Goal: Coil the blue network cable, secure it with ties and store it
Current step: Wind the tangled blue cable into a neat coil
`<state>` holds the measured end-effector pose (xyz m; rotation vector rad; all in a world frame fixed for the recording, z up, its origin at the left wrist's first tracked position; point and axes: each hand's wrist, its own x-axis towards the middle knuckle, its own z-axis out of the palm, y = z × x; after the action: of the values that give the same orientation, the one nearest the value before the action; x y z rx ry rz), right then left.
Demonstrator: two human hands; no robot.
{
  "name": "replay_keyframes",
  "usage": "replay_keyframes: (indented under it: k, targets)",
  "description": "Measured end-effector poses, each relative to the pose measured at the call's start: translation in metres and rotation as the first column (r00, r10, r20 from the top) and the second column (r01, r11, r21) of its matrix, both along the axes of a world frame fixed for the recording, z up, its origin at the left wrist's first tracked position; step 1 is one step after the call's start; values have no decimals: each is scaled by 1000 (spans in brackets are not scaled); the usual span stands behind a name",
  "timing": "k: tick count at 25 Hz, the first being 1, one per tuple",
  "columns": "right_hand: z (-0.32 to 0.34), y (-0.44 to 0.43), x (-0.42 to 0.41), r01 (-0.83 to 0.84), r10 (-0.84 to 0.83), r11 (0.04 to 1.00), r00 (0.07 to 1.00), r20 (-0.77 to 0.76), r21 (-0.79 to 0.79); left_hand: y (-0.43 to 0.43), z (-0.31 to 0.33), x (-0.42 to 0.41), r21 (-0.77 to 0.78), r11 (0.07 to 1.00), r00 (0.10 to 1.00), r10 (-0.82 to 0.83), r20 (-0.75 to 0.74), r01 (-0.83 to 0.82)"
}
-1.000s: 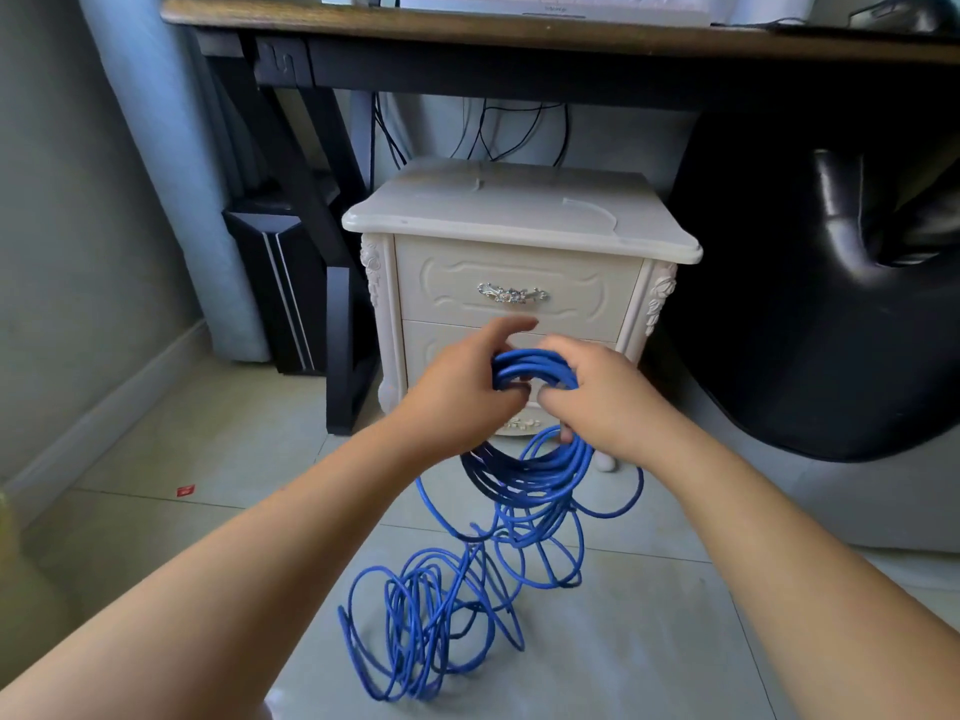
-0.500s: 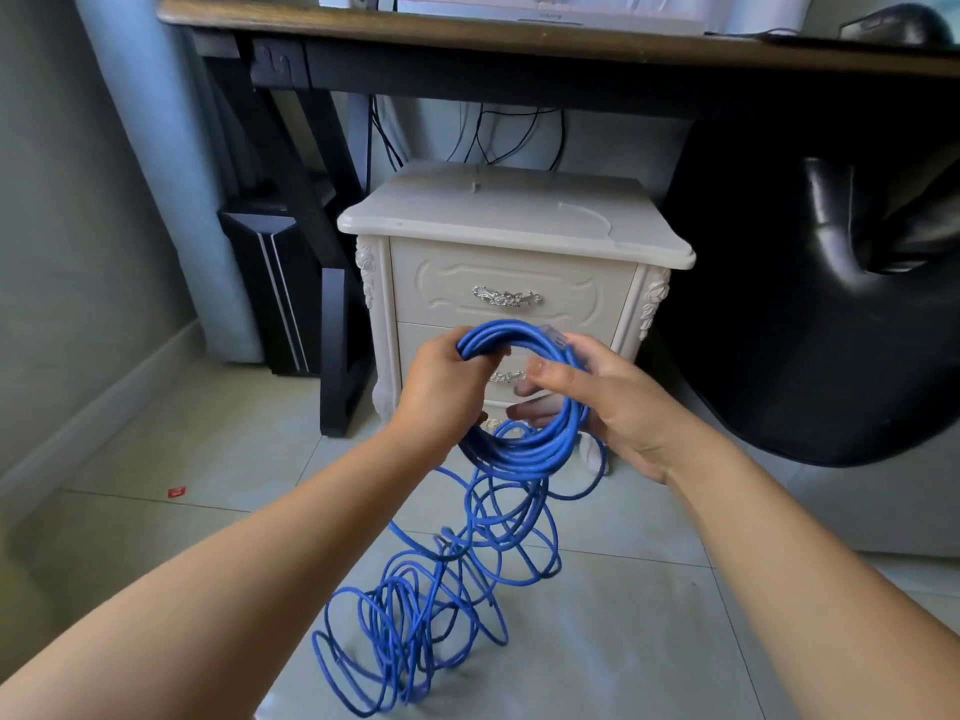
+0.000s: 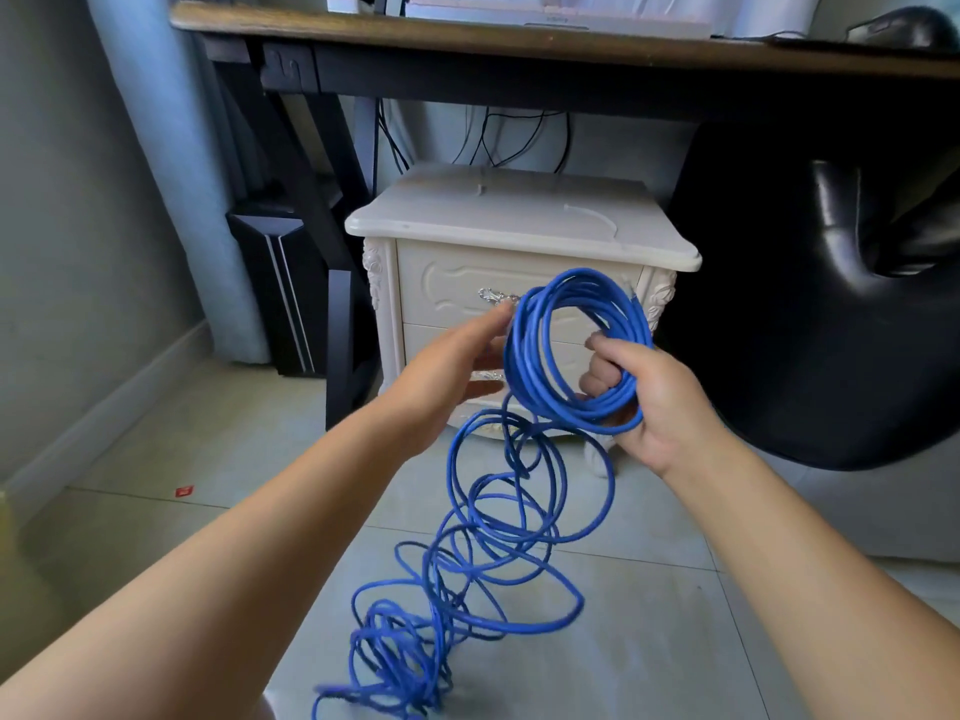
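The blue network cable [image 3: 524, 356] forms a round coil of several loops held up in front of the cabinet. My right hand [image 3: 649, 402] grips the coil's lower right side with curled fingers. My left hand [image 3: 447, 371] is at the coil's left edge, fingers extended, fingertips touching the loops. From the coil's bottom the rest of the cable hangs in loose spirals and ends in a tangled heap on the floor [image 3: 400, 662].
A cream two-drawer bedside cabinet [image 3: 519, 226] stands right behind the coil, under a wooden desk [image 3: 519, 39]. A black chair [image 3: 831, 304] is at the right, a black computer tower [image 3: 280, 283] at the left. The floor is pale tile.
The coil has swung up and to the right, turning to face me. My left hand let go of its grip on the loops and now only touches them. My right hand's fingers closed round the coil's lower right.
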<state>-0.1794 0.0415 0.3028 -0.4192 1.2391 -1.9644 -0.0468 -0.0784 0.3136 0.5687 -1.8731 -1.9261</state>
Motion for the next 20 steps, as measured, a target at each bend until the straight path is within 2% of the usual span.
replay_keyframes:
  k: [2,4,5,8,11,14,20]
  targets:
    - [1,1,-3,-9,10,1000,999,50,-18,-7,-13,3,-158,987,991,-4,133,25]
    - [-1,2,-8,-10,14,999,995,103,-34,-9,-28,3,-349,923,939,-36,342,163]
    - [-2,2,-10,-8,13,999,992,129,-42,-10,-34,3,-371,904,912,-48,408,214]
    - [-3,3,-14,21,-7,998,980,198,-67,-11,-40,5,-303,904,868,-130,479,302]
    - [2,5,-14,85,-62,993,967,245,-83,-9,-49,5,-453,776,801,-108,589,438]
    - [6,9,-14,152,-122,984,954,274,-93,-7,-59,3,-546,690,797,-76,599,476]
    - [11,17,-17,237,-184,965,919,350,-114,-17,-75,-2,-729,582,868,78,491,360]
